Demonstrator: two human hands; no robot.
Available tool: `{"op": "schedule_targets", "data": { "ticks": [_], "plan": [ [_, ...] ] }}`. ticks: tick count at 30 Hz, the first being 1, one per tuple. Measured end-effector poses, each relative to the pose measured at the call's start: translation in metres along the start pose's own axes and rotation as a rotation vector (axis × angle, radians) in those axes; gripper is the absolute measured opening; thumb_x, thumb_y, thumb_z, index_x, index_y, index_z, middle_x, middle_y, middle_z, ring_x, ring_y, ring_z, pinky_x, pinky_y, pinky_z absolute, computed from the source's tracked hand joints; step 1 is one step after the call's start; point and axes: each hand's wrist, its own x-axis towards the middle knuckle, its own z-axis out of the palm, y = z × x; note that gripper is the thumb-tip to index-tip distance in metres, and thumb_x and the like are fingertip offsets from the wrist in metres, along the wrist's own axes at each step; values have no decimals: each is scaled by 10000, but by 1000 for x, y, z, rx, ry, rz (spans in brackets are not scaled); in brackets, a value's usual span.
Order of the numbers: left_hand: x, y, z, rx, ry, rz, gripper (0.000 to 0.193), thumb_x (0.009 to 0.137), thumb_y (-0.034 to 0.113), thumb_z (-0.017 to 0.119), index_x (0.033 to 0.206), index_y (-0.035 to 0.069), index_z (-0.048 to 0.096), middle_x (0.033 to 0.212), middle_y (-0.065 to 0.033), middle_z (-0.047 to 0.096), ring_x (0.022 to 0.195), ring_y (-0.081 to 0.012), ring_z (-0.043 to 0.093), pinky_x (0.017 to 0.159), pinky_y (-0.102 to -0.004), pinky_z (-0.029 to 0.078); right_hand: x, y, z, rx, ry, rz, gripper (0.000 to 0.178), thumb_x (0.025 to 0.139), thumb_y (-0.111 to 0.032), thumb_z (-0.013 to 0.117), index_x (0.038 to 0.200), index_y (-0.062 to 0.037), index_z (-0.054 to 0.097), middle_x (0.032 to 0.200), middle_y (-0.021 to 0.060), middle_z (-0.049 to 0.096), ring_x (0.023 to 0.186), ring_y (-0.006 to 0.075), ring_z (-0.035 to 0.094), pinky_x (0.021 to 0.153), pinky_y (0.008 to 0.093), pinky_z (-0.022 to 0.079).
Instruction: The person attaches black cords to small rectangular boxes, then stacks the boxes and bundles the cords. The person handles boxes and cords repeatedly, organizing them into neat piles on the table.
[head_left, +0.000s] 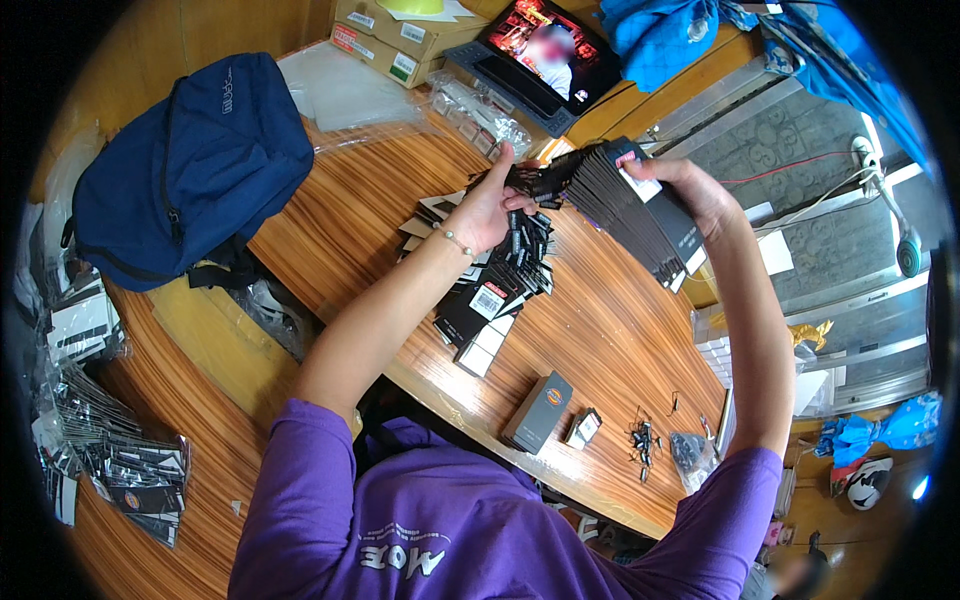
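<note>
A thick fanned stack of black hang tags (pixel 625 215) is gripped by my right hand (pixel 695 195), raised over the far right part of the table. Black tag strings (pixel 545 182) run from the stack toward my left hand (pixel 485 212). Its thumb points up, and its fingers curl round the strings. Below the left hand, a loose pile of black and white hang tags (pixel 487 300) lies on the wood, with strings and small black toggles tangled over it. The left palm partly hides that pile.
A dark upright block of tags (pixel 537 412) and a small white-topped stack (pixel 583 428) stand near the front edge. Loose black strings (pixel 645 442) lie right of them. A navy backpack (pixel 190 170), cardboard boxes (pixel 400 40) and a lit screen device (pixel 540 60) are farther back. Bagged tags (pixel 135 470) sit left.
</note>
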Motion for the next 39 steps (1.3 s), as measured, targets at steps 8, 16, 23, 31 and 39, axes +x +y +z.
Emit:
{"op": "schedule_targets", "data": {
  "ticks": [8, 16, 23, 31, 39],
  "plan": [
    [-3, 1, 2, 239, 21, 72, 344, 876, 445, 479, 675, 166, 473, 715, 38, 490, 611, -66, 353, 589, -219, 332, -23, 43, -16, -55, 17, 85, 437, 652, -292, 724, 967, -17, 597, 859, 86, 618, 705, 134, 588, 639, 241, 474],
    [-19, 4, 30, 493, 35, 133, 411, 876, 501, 429, 627, 176, 413, 676, 46, 418, 627, -75, 362, 614, -214, 326, -39, 85, -34, 30, -174, 89, 412, 679, -251, 710, 993, -21, 575, 897, 71, 602, 799, 137, 568, 715, 252, 448],
    [-31, 5, 53, 580, 3, 137, 429, 879, 496, 435, 612, 161, 414, 675, 43, 409, 623, -64, 359, 590, -204, 327, -48, 123, -50, 187, -275, -98, 461, 659, -232, 695, 1029, 0, 545, 913, 71, 596, 829, 152, 550, 762, 255, 420],
    [-40, 10, 99, 762, -37, 206, 416, 896, 449, 434, 604, 163, 363, 592, 68, 304, 516, -38, 261, 479, -185, 225, -55, 137, -25, 142, -432, -331, 871, 614, -225, 723, 1331, 1, 284, 1183, 112, 498, 1031, 165, 483, 915, 268, 346],
    [-34, 22, 143, 1006, -14, 286, 432, 863, 466, 492, 582, 153, 394, 600, 63, 379, 514, -40, 325, 489, -196, 289, -50, 157, 3, 246, -203, -668, 824, 623, -195, 705, 1325, -35, 306, 1255, 103, 432, 1107, 162, 440, 964, 280, 303]
  ]
}}
